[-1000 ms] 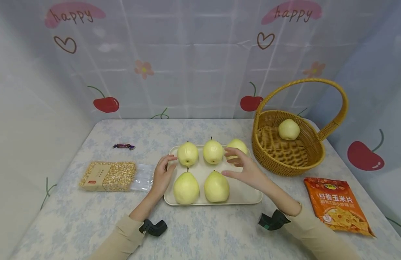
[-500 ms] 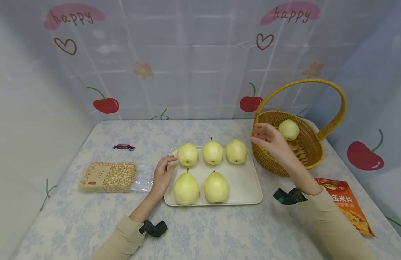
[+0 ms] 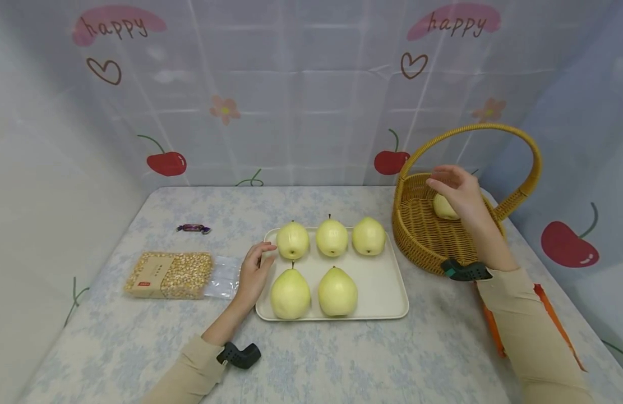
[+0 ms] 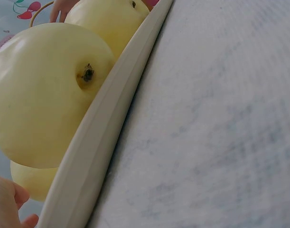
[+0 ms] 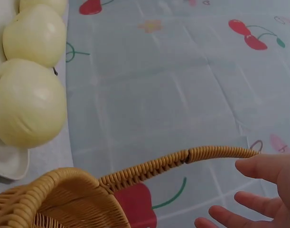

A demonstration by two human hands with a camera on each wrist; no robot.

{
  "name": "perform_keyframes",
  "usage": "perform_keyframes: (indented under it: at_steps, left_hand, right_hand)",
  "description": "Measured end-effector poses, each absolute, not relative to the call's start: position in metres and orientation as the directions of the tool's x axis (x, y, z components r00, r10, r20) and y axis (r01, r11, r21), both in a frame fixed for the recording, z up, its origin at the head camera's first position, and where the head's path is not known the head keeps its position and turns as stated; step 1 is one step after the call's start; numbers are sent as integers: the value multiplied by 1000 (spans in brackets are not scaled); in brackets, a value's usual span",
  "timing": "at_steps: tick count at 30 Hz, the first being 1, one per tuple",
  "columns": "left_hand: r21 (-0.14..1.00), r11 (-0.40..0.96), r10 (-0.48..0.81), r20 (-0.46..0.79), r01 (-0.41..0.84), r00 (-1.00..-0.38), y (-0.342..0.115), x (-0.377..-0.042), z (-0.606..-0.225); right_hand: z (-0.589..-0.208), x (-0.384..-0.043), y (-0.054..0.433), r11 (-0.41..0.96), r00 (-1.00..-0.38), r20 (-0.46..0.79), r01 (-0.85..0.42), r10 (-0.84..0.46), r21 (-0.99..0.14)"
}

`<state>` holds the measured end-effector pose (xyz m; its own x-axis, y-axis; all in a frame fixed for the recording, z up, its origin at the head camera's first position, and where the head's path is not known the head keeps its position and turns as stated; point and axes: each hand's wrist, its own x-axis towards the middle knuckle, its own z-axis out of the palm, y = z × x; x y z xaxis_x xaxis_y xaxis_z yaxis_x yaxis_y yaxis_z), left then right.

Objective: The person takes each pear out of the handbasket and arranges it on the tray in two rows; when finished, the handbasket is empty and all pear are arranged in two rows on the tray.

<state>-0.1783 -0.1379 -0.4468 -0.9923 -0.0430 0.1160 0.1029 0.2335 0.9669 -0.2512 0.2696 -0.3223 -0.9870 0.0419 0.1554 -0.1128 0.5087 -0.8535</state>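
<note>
A cream tray in the head view carries several pale yellow pears, three in the back row and two in front. My left hand lies at the tray's left edge beside the front-left pear, fingers loosely bent and holding nothing. Over the wicker basket, below its tall handle, hovers my right hand with nothing in it. Its fingers look spread in the right wrist view. One pear sits in the basket, partly hidden by that hand.
Left of the tray lie a bag of corn kernels and a purple wrapped candy. My right sleeve mostly covers an orange snack bag. A printed curtain hangs behind the table.
My right hand has moved from above the tray's back-right pear, right and back, to over the basket. It carries nothing. My left hand and the pears have stayed put.
</note>
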Motion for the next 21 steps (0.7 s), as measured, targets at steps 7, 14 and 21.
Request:
perform_keyframes:
  at_steps: [7,14,21]
  left_hand:
    - [969,225,-40,115,103,-993,-138,-178,-446]
    - [965,237,-30,120,109,-992,-137,-178,-445]
    - [965,242,-31,113,103,-993,-138,-178,-446]
  right_hand:
    - [-329,-278,286,510,-979,168,-85,119,-856]
    - [-335,-300,305,366,-958,164,-69,234,-928]
    - [-347,-311,314,285,-943,155,-68,296,-956]
